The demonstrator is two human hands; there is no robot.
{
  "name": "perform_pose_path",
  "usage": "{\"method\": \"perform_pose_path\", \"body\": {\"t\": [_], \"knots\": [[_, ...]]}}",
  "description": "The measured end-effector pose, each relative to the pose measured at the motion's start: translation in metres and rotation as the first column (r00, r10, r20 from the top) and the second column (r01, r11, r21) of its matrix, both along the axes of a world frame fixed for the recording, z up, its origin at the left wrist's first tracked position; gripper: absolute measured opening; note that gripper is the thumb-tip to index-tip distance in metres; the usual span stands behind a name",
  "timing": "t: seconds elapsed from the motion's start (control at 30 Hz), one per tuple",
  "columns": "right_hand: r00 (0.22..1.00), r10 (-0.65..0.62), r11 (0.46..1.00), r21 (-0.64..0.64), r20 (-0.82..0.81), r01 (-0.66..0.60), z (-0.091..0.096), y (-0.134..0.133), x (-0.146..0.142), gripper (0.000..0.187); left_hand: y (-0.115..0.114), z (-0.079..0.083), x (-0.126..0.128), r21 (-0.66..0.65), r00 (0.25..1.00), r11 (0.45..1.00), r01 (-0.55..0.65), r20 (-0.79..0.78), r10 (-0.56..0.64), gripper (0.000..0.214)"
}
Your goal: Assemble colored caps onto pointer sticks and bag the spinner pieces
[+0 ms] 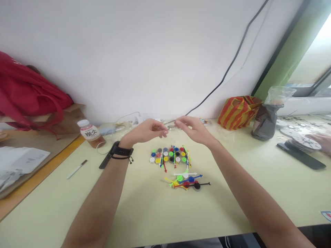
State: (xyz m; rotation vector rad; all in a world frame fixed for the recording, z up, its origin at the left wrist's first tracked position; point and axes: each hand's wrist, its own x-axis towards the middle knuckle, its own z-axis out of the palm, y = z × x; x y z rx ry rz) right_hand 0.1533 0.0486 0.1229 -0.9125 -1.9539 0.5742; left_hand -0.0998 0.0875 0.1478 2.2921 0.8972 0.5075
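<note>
My left hand (148, 132), with a black watch (122, 151) on its wrist, hovers beyond the coloured pieces. Its fingers are loosely bent with a gap at the thumb, and I see nothing in it. Facing it, my right hand (194, 130) has fingers stretched toward the left one; nothing shows in its grasp. The two hands stay a little apart. Below them lie rows of small coloured round discs (171, 154) with arrow-shaped pieces laid over them. Nearer to me, a loose group holds a blue arrow spinner (191, 179), a black arrow spinner (197, 186) and several others.
A bottle (89, 133), phone-like black object (105, 160) and white stick (77, 169) are at left, beside a red bag (28, 89). A striped bag (239, 112) and grey bag (266, 122) stand right. Another person's hand (322, 142) is near stacked discs (305, 143).
</note>
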Motion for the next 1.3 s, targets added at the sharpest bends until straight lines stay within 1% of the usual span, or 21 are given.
{"method": "perform_pose_path", "body": {"t": [0.07,0.1,0.17,0.2,0.27,0.33,0.5,0.63,0.7,0.77,0.83,0.87,0.9,0.97,1.0,1.03,1.07,1.1,1.17,1.23,1.3], "knots": [[0.997,0.068,0.995,-0.072,-0.038,-0.071,0.001,-0.001,0.0,0.029,0.001,-0.001,0.0,-0.014,1.0,1.0,0.008,0.027,-0.007,0.033],[0.994,0.086,0.99,-0.102,-0.066,-0.093,0.001,-0.001,0.0,0.036,0.002,-0.003,0.001,-0.033,0.999,0.999,0.013,0.045,-0.011,0.035],[0.989,0.076,0.986,-0.135,-0.126,-0.093,-0.002,0.002,0.001,0.048,0.005,-0.007,0.002,-0.088,0.996,0.996,0.026,0.083,-0.019,0.042],[0.988,0.053,0.986,-0.146,-0.145,-0.075,-0.004,0.004,0.002,0.047,0.006,-0.009,0.002,-0.12,0.995,0.992,0.034,0.101,-0.022,0.046],[0.987,-0.003,0.985,-0.169,-0.159,-0.024,-0.008,0.009,0.004,0.038,0.008,-0.012,0.003,-0.177,0.991,0.983,0.052,0.128,-0.029,0.051],[0.989,-0.012,0.978,-0.208,-0.144,-0.019,-0.011,0.013,0.007,0.031,0.008,-0.012,0.005,-0.215,0.988,0.974,0.074,0.151,-0.041,0.054],[0.984,0.158,0.932,-0.319,-0.077,-0.175,-0.01,0.013,0.015,0.029,0.001,-0.011,0.011,-0.259,0.986,0.96,0.109,0.153,-0.07,0.05],[0.954,0.297,0.884,-0.392,0.049,-0.255,-0.003,0.007,0.019,0.031,-0.005,-0.011,0.017,-0.289,0.981,0.942,0.17,0.137,-0.135,0.048],[0.913,0.399,0.835,-0.445,0.082,-0.324,-0.001,0.003,0.019,0.033,-0.006,-0.012,0.02,-0.303,0.974,0.928,0.215,0.129,-0.184,0.048],[0.866,0.497,0.752,-0.524,0.053,-0.399,0.0,0.0,0.018,0.039,-0.007,-0.013,0.023,-0.284,0.968,0.926,0.25,0.11,-0.227,0.046],[0.834,0.552,0.661,-0.608,-0.002,-0.439,-0.002,-0.002,0.016,0.05,-0.008,-0.014,0.027,-0.227,0.961,0.935,0.274,0.088,-0.261,0.044],[0.828,0.559,0.628,-0.638,-0.028,-0.445,-0.003,-0.003,0.015,0.057,-0.008,-0.015,0.029,-0.181,0.964,0.947,0.266,0.079,-0.255,0.042],[0.829,0.557,0.608,-0.657,-0.048,-0.446,-0.004,-0.003,0.015,0.064,-0.01,-0.015,0.03,-0.12,0.972,0.965,0.232,0.077,-0.224,0.041],[0.846,0.524,0.592,-0.674,-0.095,-0.442,-0.006,-0.001,0.017,0.076,-0.013,-0.015,0.033,0.055,0.99,0.994,0.09,0.101,-0.095,0.042],[0.86,0.496,0.59,-0.678,-0.124,-0.438,-0.007,0.0,0.018,0.08,-0.015,-0.014,0.035,0.161,0.992,0.987,0.005,0.12,-0.024,0.043],[0.874,0.462,0.593,-0.68,-0.15,-0.431,-0.007,0.001,0.019,0.081,-0.017,-0.014,0.036,0.263,0.99,0.963,-0.064,0.138,0.028,0.044],[0.887,0.429,0.599,-0.68,-0.173,-0.423,-0.008,0.002,0.021,0.08,-0.019,-0.013,0.037,0.352,0.988,0.93,-0.103,0.144,0.055,0.046],[0.894,0.403,0.604,-0.677,-0.195,-0.42,-0.008,0.003,0.022,0.079,-0.022,-0.013,0.037,0.421,0.989,0.901,-0.109,0.133,0.057,0.05],[0.889,0.395,0.597,-0.67,-0.233,-0.441,-0.008,0.003,0.024,0.076,-0.026,-0.011,0.038,0.504,0.996,0.861,-0.059,0.083,0.02,0.057],[0.87,0.41,0.577,-0.66,-0.275,-0.481,-0.009,0.003,0.023,0.069,-0.029,-0.009,0.039,0.546,0.999,0.838,-0.004,0.041,-0.022,0.061],[0.861,0.385,0.578,-0.64,-0.332,-0.506,-0.01,0.004,0.021,0.059,-0.031,-0.008,0.041,0.582,0.999,0.813,0.028,0.017,-0.046,0.062]]}}
